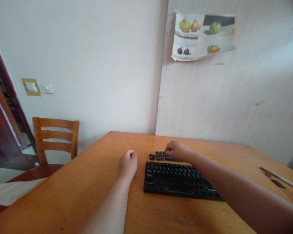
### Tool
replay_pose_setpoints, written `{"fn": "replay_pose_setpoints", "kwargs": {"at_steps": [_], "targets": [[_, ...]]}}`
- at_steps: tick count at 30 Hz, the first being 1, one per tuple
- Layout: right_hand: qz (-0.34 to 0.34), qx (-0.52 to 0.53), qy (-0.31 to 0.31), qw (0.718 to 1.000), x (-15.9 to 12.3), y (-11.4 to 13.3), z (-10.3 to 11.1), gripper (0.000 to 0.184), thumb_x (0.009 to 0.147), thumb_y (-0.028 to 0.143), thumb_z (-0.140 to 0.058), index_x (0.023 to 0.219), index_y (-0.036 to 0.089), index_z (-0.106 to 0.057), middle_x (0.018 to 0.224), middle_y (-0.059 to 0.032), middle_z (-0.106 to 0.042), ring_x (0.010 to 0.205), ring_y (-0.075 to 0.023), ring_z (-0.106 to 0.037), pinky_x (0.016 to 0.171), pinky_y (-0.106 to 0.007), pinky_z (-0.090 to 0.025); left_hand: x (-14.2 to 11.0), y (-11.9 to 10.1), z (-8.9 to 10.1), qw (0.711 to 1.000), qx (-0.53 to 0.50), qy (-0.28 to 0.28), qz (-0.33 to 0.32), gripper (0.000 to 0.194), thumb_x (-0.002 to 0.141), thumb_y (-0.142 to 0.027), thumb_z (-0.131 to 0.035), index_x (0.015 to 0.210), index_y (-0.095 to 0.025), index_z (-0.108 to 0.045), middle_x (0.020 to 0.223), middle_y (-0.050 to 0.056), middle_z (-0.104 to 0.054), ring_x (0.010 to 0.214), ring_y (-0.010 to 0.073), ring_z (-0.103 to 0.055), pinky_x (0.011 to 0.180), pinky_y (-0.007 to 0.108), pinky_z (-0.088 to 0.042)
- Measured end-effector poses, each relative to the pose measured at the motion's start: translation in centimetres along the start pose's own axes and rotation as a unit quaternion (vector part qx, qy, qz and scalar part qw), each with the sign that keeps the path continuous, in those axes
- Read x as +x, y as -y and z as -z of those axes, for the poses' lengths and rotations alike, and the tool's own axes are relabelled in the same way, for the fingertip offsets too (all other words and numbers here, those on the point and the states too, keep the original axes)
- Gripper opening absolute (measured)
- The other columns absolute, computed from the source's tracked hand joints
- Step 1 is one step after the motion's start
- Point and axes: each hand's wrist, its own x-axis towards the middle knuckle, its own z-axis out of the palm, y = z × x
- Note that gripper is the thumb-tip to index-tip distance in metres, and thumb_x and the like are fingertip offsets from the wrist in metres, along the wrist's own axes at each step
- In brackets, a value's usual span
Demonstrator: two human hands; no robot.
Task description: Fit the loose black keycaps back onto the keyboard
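Observation:
A black keyboard (173, 178) lies on the wooden table; its upper rows have keys on, while much of the lower part is without keycaps. Behind its far left edge sits a small group of loose black keycaps (158, 154), with a long keycap (170, 159) beside them. My right hand (177, 151) reaches over the keyboard, its fingers pinched at a keycap (164, 153) on the right side of the group. To the left of the keyboard, my left hand (127, 165) is curled into a loose fist above the table, apart from the keycaps. Nothing shows in it.
A pale stick (282, 178) and a small dark flat piece (278, 184) lie at the table's right. Left of the table (88, 185) stands a wooden chair (56, 136) with a white cloth (14, 190) on its seat. A wall is behind the table.

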Motion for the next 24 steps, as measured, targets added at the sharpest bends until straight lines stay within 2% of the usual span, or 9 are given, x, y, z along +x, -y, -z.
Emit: {"fn": "replay_pose_setpoints", "kwargs": {"at_steps": [4, 8, 15, 24], "targets": [[-0.023, -0.009, 0.027, 0.999, 3.5, -0.5, -1.6, 0.018, 0.076, 0.025, -0.064, 0.088, 0.021, -0.076, 0.090, -0.0059, -0.073, 0.081, -0.0175, -0.061, 0.065, -0.025, -0.039, -0.1, -0.2, -0.1, 1.000, 0.004, 0.003, 0.005, 0.018, 0.082, -0.032, -0.056, 0.089, -0.024, -0.070, 0.096, 0.009, -0.073, 0.089, 0.0250, -0.065, 0.078, 0.033, -0.043], [-0.026, -0.004, 0.051, 0.998, 5.2, -0.5, -2.6, 0.019, 0.076, 0.028, -0.066, 0.090, 0.022, -0.077, 0.091, -0.0054, -0.074, 0.081, -0.0170, -0.062, 0.066, -0.024, -0.041, -0.1, -0.4, -0.1, 1.000, 0.018, 0.006, 0.004, 0.019, 0.083, -0.032, -0.055, 0.090, -0.023, -0.070, 0.096, 0.010, -0.073, 0.088, 0.0249, -0.065, 0.076, 0.032, -0.042], [-0.008, 0.017, 0.081, 0.997, 6.7, -0.6, -3.2, 0.022, 0.074, 0.032, -0.069, 0.091, 0.022, -0.078, 0.088, -0.0042, -0.074, 0.078, -0.0156, -0.063, 0.063, -0.023, -0.040, -0.5, -1.0, 0.1, 0.999, 0.036, 0.013, 0.003, 0.019, 0.084, -0.032, -0.053, 0.089, -0.023, -0.070, 0.096, 0.010, -0.073, 0.087, 0.0253, -0.065, 0.074, 0.033, -0.042], [0.002, 0.035, 0.098, 0.995, 7.5, -1.0, -3.7, 0.021, 0.073, 0.029, -0.068, 0.089, 0.020, -0.078, 0.084, -0.0041, -0.075, 0.071, -0.0136, -0.063, 0.062, -0.022, -0.042, -0.7, -1.4, 0.2, 0.999, 0.023, 0.012, 0.023, 0.015, 0.081, -0.030, -0.057, 0.087, -0.025, -0.070, 0.094, 0.010, -0.073, 0.086, 0.0258, -0.064, 0.075, 0.033, -0.041]]}}
